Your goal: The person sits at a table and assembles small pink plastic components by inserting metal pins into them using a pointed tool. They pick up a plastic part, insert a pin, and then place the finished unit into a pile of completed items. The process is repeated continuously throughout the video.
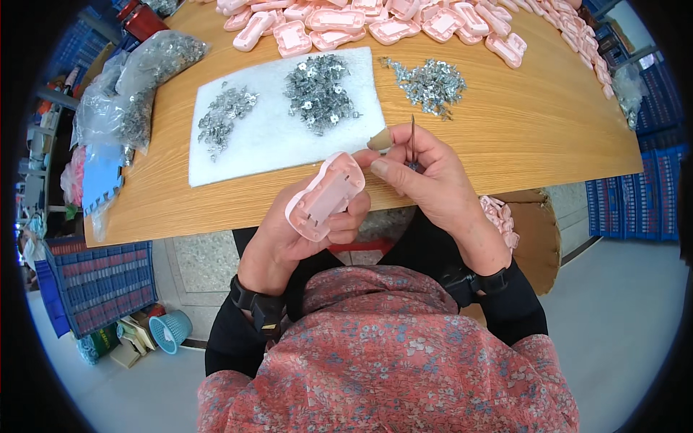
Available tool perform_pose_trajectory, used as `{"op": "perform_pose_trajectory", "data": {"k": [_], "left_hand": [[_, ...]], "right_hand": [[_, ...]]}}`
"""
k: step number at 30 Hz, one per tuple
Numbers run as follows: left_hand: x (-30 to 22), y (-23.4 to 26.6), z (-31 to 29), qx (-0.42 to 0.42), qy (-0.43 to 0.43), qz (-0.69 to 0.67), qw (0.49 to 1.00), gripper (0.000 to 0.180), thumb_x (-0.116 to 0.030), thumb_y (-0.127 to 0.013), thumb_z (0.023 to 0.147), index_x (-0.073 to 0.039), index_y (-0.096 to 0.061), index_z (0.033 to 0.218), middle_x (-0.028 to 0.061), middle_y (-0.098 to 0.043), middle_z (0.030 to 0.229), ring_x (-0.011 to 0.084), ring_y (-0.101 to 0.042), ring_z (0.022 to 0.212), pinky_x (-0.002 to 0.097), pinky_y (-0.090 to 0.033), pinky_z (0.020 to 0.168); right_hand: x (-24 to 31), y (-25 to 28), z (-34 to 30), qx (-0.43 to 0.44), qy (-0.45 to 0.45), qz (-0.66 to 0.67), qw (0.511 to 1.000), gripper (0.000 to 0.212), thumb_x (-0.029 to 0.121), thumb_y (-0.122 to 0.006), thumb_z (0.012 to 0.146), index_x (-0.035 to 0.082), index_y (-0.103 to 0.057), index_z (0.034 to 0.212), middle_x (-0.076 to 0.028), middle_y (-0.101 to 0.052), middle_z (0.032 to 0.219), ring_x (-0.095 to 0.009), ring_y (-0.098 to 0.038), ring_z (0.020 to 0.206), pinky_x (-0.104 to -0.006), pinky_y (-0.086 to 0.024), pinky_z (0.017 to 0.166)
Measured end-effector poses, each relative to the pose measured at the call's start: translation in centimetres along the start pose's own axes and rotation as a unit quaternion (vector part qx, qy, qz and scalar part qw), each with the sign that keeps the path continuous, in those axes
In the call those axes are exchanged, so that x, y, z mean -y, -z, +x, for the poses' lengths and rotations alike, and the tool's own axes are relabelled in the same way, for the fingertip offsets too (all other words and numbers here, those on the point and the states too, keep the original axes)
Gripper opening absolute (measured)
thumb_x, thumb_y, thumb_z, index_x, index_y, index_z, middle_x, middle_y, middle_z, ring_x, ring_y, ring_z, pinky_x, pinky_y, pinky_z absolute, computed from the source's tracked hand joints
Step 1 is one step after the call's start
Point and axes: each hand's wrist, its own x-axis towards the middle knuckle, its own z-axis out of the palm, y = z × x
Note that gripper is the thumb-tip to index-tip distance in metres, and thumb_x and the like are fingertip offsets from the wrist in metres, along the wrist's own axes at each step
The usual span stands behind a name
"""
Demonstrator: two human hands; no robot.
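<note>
My left hand (pixel 278 234) is wrapped round a pink plastic shell (pixel 330 195), its hollow inside facing up, with small metal pieces seated at both ends of its recess. My right hand (pixel 440 184) is just right of the shell, closed on a thin pointed metal tool (pixel 413 137) whose tip points up. A tan finger cover (pixel 380 140) sits on a right fingertip. The right thumb meets the left index finger; whether a small part is pinched there, I cannot make out. Beyond my hands, small metal pieces (pixel 320 94) are heaped on a white foam sheet (pixel 281 148).
Another heap of metal pieces (pixel 433 86) lies right of the sheet on the wooden table (pixel 534 115). Pink shells (pixel 336 20) pile along the far edge. Clear bags of metal parts (pixel 137 94) stand at the left. A cardboard box (pixel 538 238) of pink pieces is below right.
</note>
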Motion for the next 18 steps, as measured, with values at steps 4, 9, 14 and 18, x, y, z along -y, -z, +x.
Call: {"op": "perform_pose_trajectory", "data": {"k": [4, 9, 14, 18], "left_hand": [[0.2, 0.1, -0.2, 0.007, -0.007, -0.007, 1.0, 0.047, -0.03, -0.043, 0.102, -0.013, -0.042, 0.146, 0.0079, -0.051, 0.086, 0.01, -0.041, 0.061, 0.0224, -0.032, 0.05], [0.1, 0.3, -0.2, 0.019, -0.008, 0.006, 1.0, 0.048, -0.031, -0.042, 0.103, -0.013, -0.041, 0.147, 0.0085, -0.051, 0.085, 0.0105, -0.041, 0.06, 0.0226, -0.032, 0.05], [-0.1, -0.1, -0.2, 0.019, 0.001, 0.025, 1.0, 0.049, -0.036, -0.042, 0.104, -0.011, -0.04, 0.147, 0.0057, -0.049, 0.079, 0.0106, -0.039, 0.056, 0.0227, -0.031, 0.049], [-0.2, -0.8, 0.0, -0.028, -0.021, 0.074, 0.997, 0.051, -0.038, -0.043, 0.105, -0.008, -0.04, 0.146, 0.0025, -0.047, 0.074, 0.0099, -0.037, 0.054, 0.0231, -0.03, 0.048]], "right_hand": [[0.0, -0.6, -0.6, -0.004, 0.066, -0.071, 0.995, 0.014, 0.009, -0.069, 0.091, 0.0, -0.062, 0.099, 0.006, -0.052, 0.074, -0.002, -0.046, 0.071, -0.0195, -0.041, 0.064], [-0.4, -1.0, -0.9, 0.009, 0.07, -0.09, 0.993, 0.014, 0.009, -0.069, 0.091, -0.001, -0.064, 0.099, 0.004, -0.055, 0.074, -0.003, -0.046, 0.068, -0.0208, -0.042, 0.062], [0.3, -2.3, -1.4, 0.015, 0.081, -0.117, 0.99, 0.018, 0.009, -0.065, 0.093, -0.002, -0.068, 0.107, -0.002, -0.065, 0.082, -0.006, -0.056, 0.072, -0.0246, -0.047, 0.065], [1.4, -2.5, -2.0, 0.034, 0.02, -0.109, 0.993, 0.021, 0.01, -0.062, 0.095, 0.0, -0.068, 0.112, -0.008, -0.068, 0.086, -0.009, -0.063, 0.079, -0.0293, -0.052, 0.07]]}}
